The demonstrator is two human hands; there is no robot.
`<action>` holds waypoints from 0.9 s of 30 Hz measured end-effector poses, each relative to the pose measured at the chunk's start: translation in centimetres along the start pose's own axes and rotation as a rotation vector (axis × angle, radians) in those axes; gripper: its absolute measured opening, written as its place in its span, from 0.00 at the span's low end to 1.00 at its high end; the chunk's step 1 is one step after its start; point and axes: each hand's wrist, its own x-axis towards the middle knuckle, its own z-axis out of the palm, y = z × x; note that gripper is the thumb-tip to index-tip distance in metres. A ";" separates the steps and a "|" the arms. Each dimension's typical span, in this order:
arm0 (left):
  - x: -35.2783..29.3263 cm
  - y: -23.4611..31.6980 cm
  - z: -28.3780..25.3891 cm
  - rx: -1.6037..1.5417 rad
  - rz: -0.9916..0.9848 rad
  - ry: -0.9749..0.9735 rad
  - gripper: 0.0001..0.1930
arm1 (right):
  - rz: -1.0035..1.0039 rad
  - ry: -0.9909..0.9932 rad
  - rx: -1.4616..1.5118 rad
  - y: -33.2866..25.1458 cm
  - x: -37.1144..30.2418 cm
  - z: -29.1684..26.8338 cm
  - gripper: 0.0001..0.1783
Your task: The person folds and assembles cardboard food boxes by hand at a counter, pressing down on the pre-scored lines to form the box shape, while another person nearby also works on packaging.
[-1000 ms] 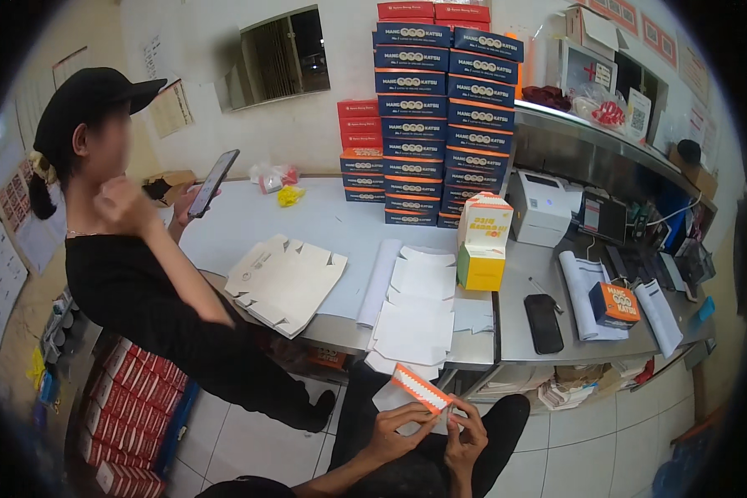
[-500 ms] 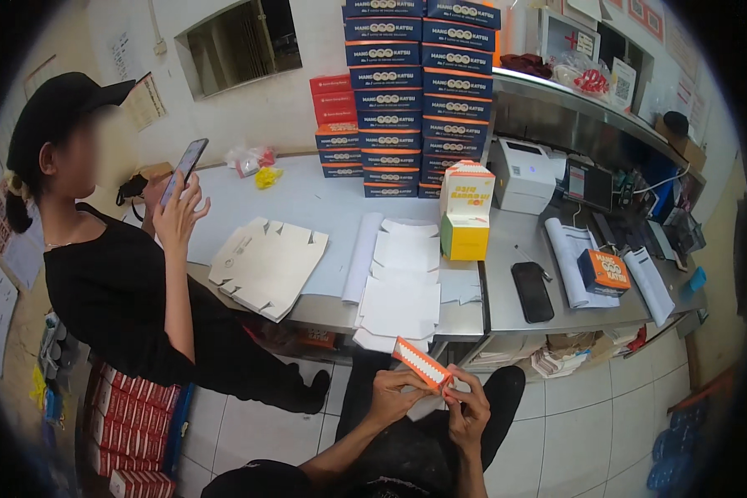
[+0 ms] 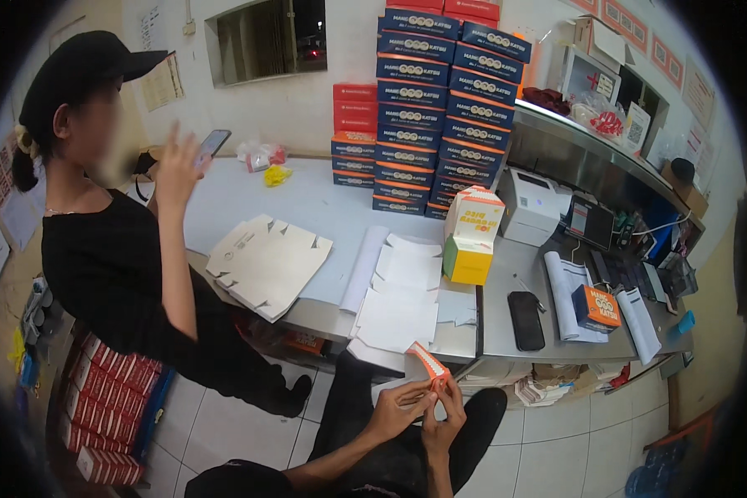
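Note:
A small orange-and-white cardboard carton (image 3: 428, 362) with a zigzag edge is held up edge-on between my two hands, in front of the counter. My left hand (image 3: 397, 412) is closed on its lower left side. My right hand (image 3: 444, 422) pinches its lower end, close to the left fingertips. The carton's far end overlaps the near edge of a pile of white flat box blanks (image 3: 400, 286) on the counter. Behind that pile, a yellow, green and white carton (image 3: 471, 259) stands upright, apparently with another on top.
Blue-and-orange boxes (image 3: 415, 116) rise in tall stacks behind. Cream blanks (image 3: 270, 259) lie left. On the right are a black phone (image 3: 524, 321), white printer (image 3: 529, 207) and orange box (image 3: 596, 308). A person in black (image 3: 112, 257) stands left, near red-and-white boxes (image 3: 108, 390).
My hands have shifted slightly left and down, and the carton now tilts more steeply. The person's raised hand has moved, with the phone lower and partly behind it. The view has shifted a little.

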 end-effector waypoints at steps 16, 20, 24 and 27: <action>0.9 -3.3 -0.2 0.126 0.057 -0.158 0.12 | 0.191 0.208 0.335 3.0 -3.0 1.2 0.19; 1.1 1.2 -0.8 0.418 0.293 -0.170 0.10 | 0.249 0.206 0.209 4.0 -1.7 -1.8 0.12; 1.1 2.8 -4.0 0.617 0.059 0.043 0.13 | 0.355 -0.028 0.308 4.4 0.1 -5.1 0.06; 1.6 -2.0 -3.3 0.197 0.132 -0.149 0.17 | 0.287 -0.337 0.242 5.9 -0.9 -4.9 0.06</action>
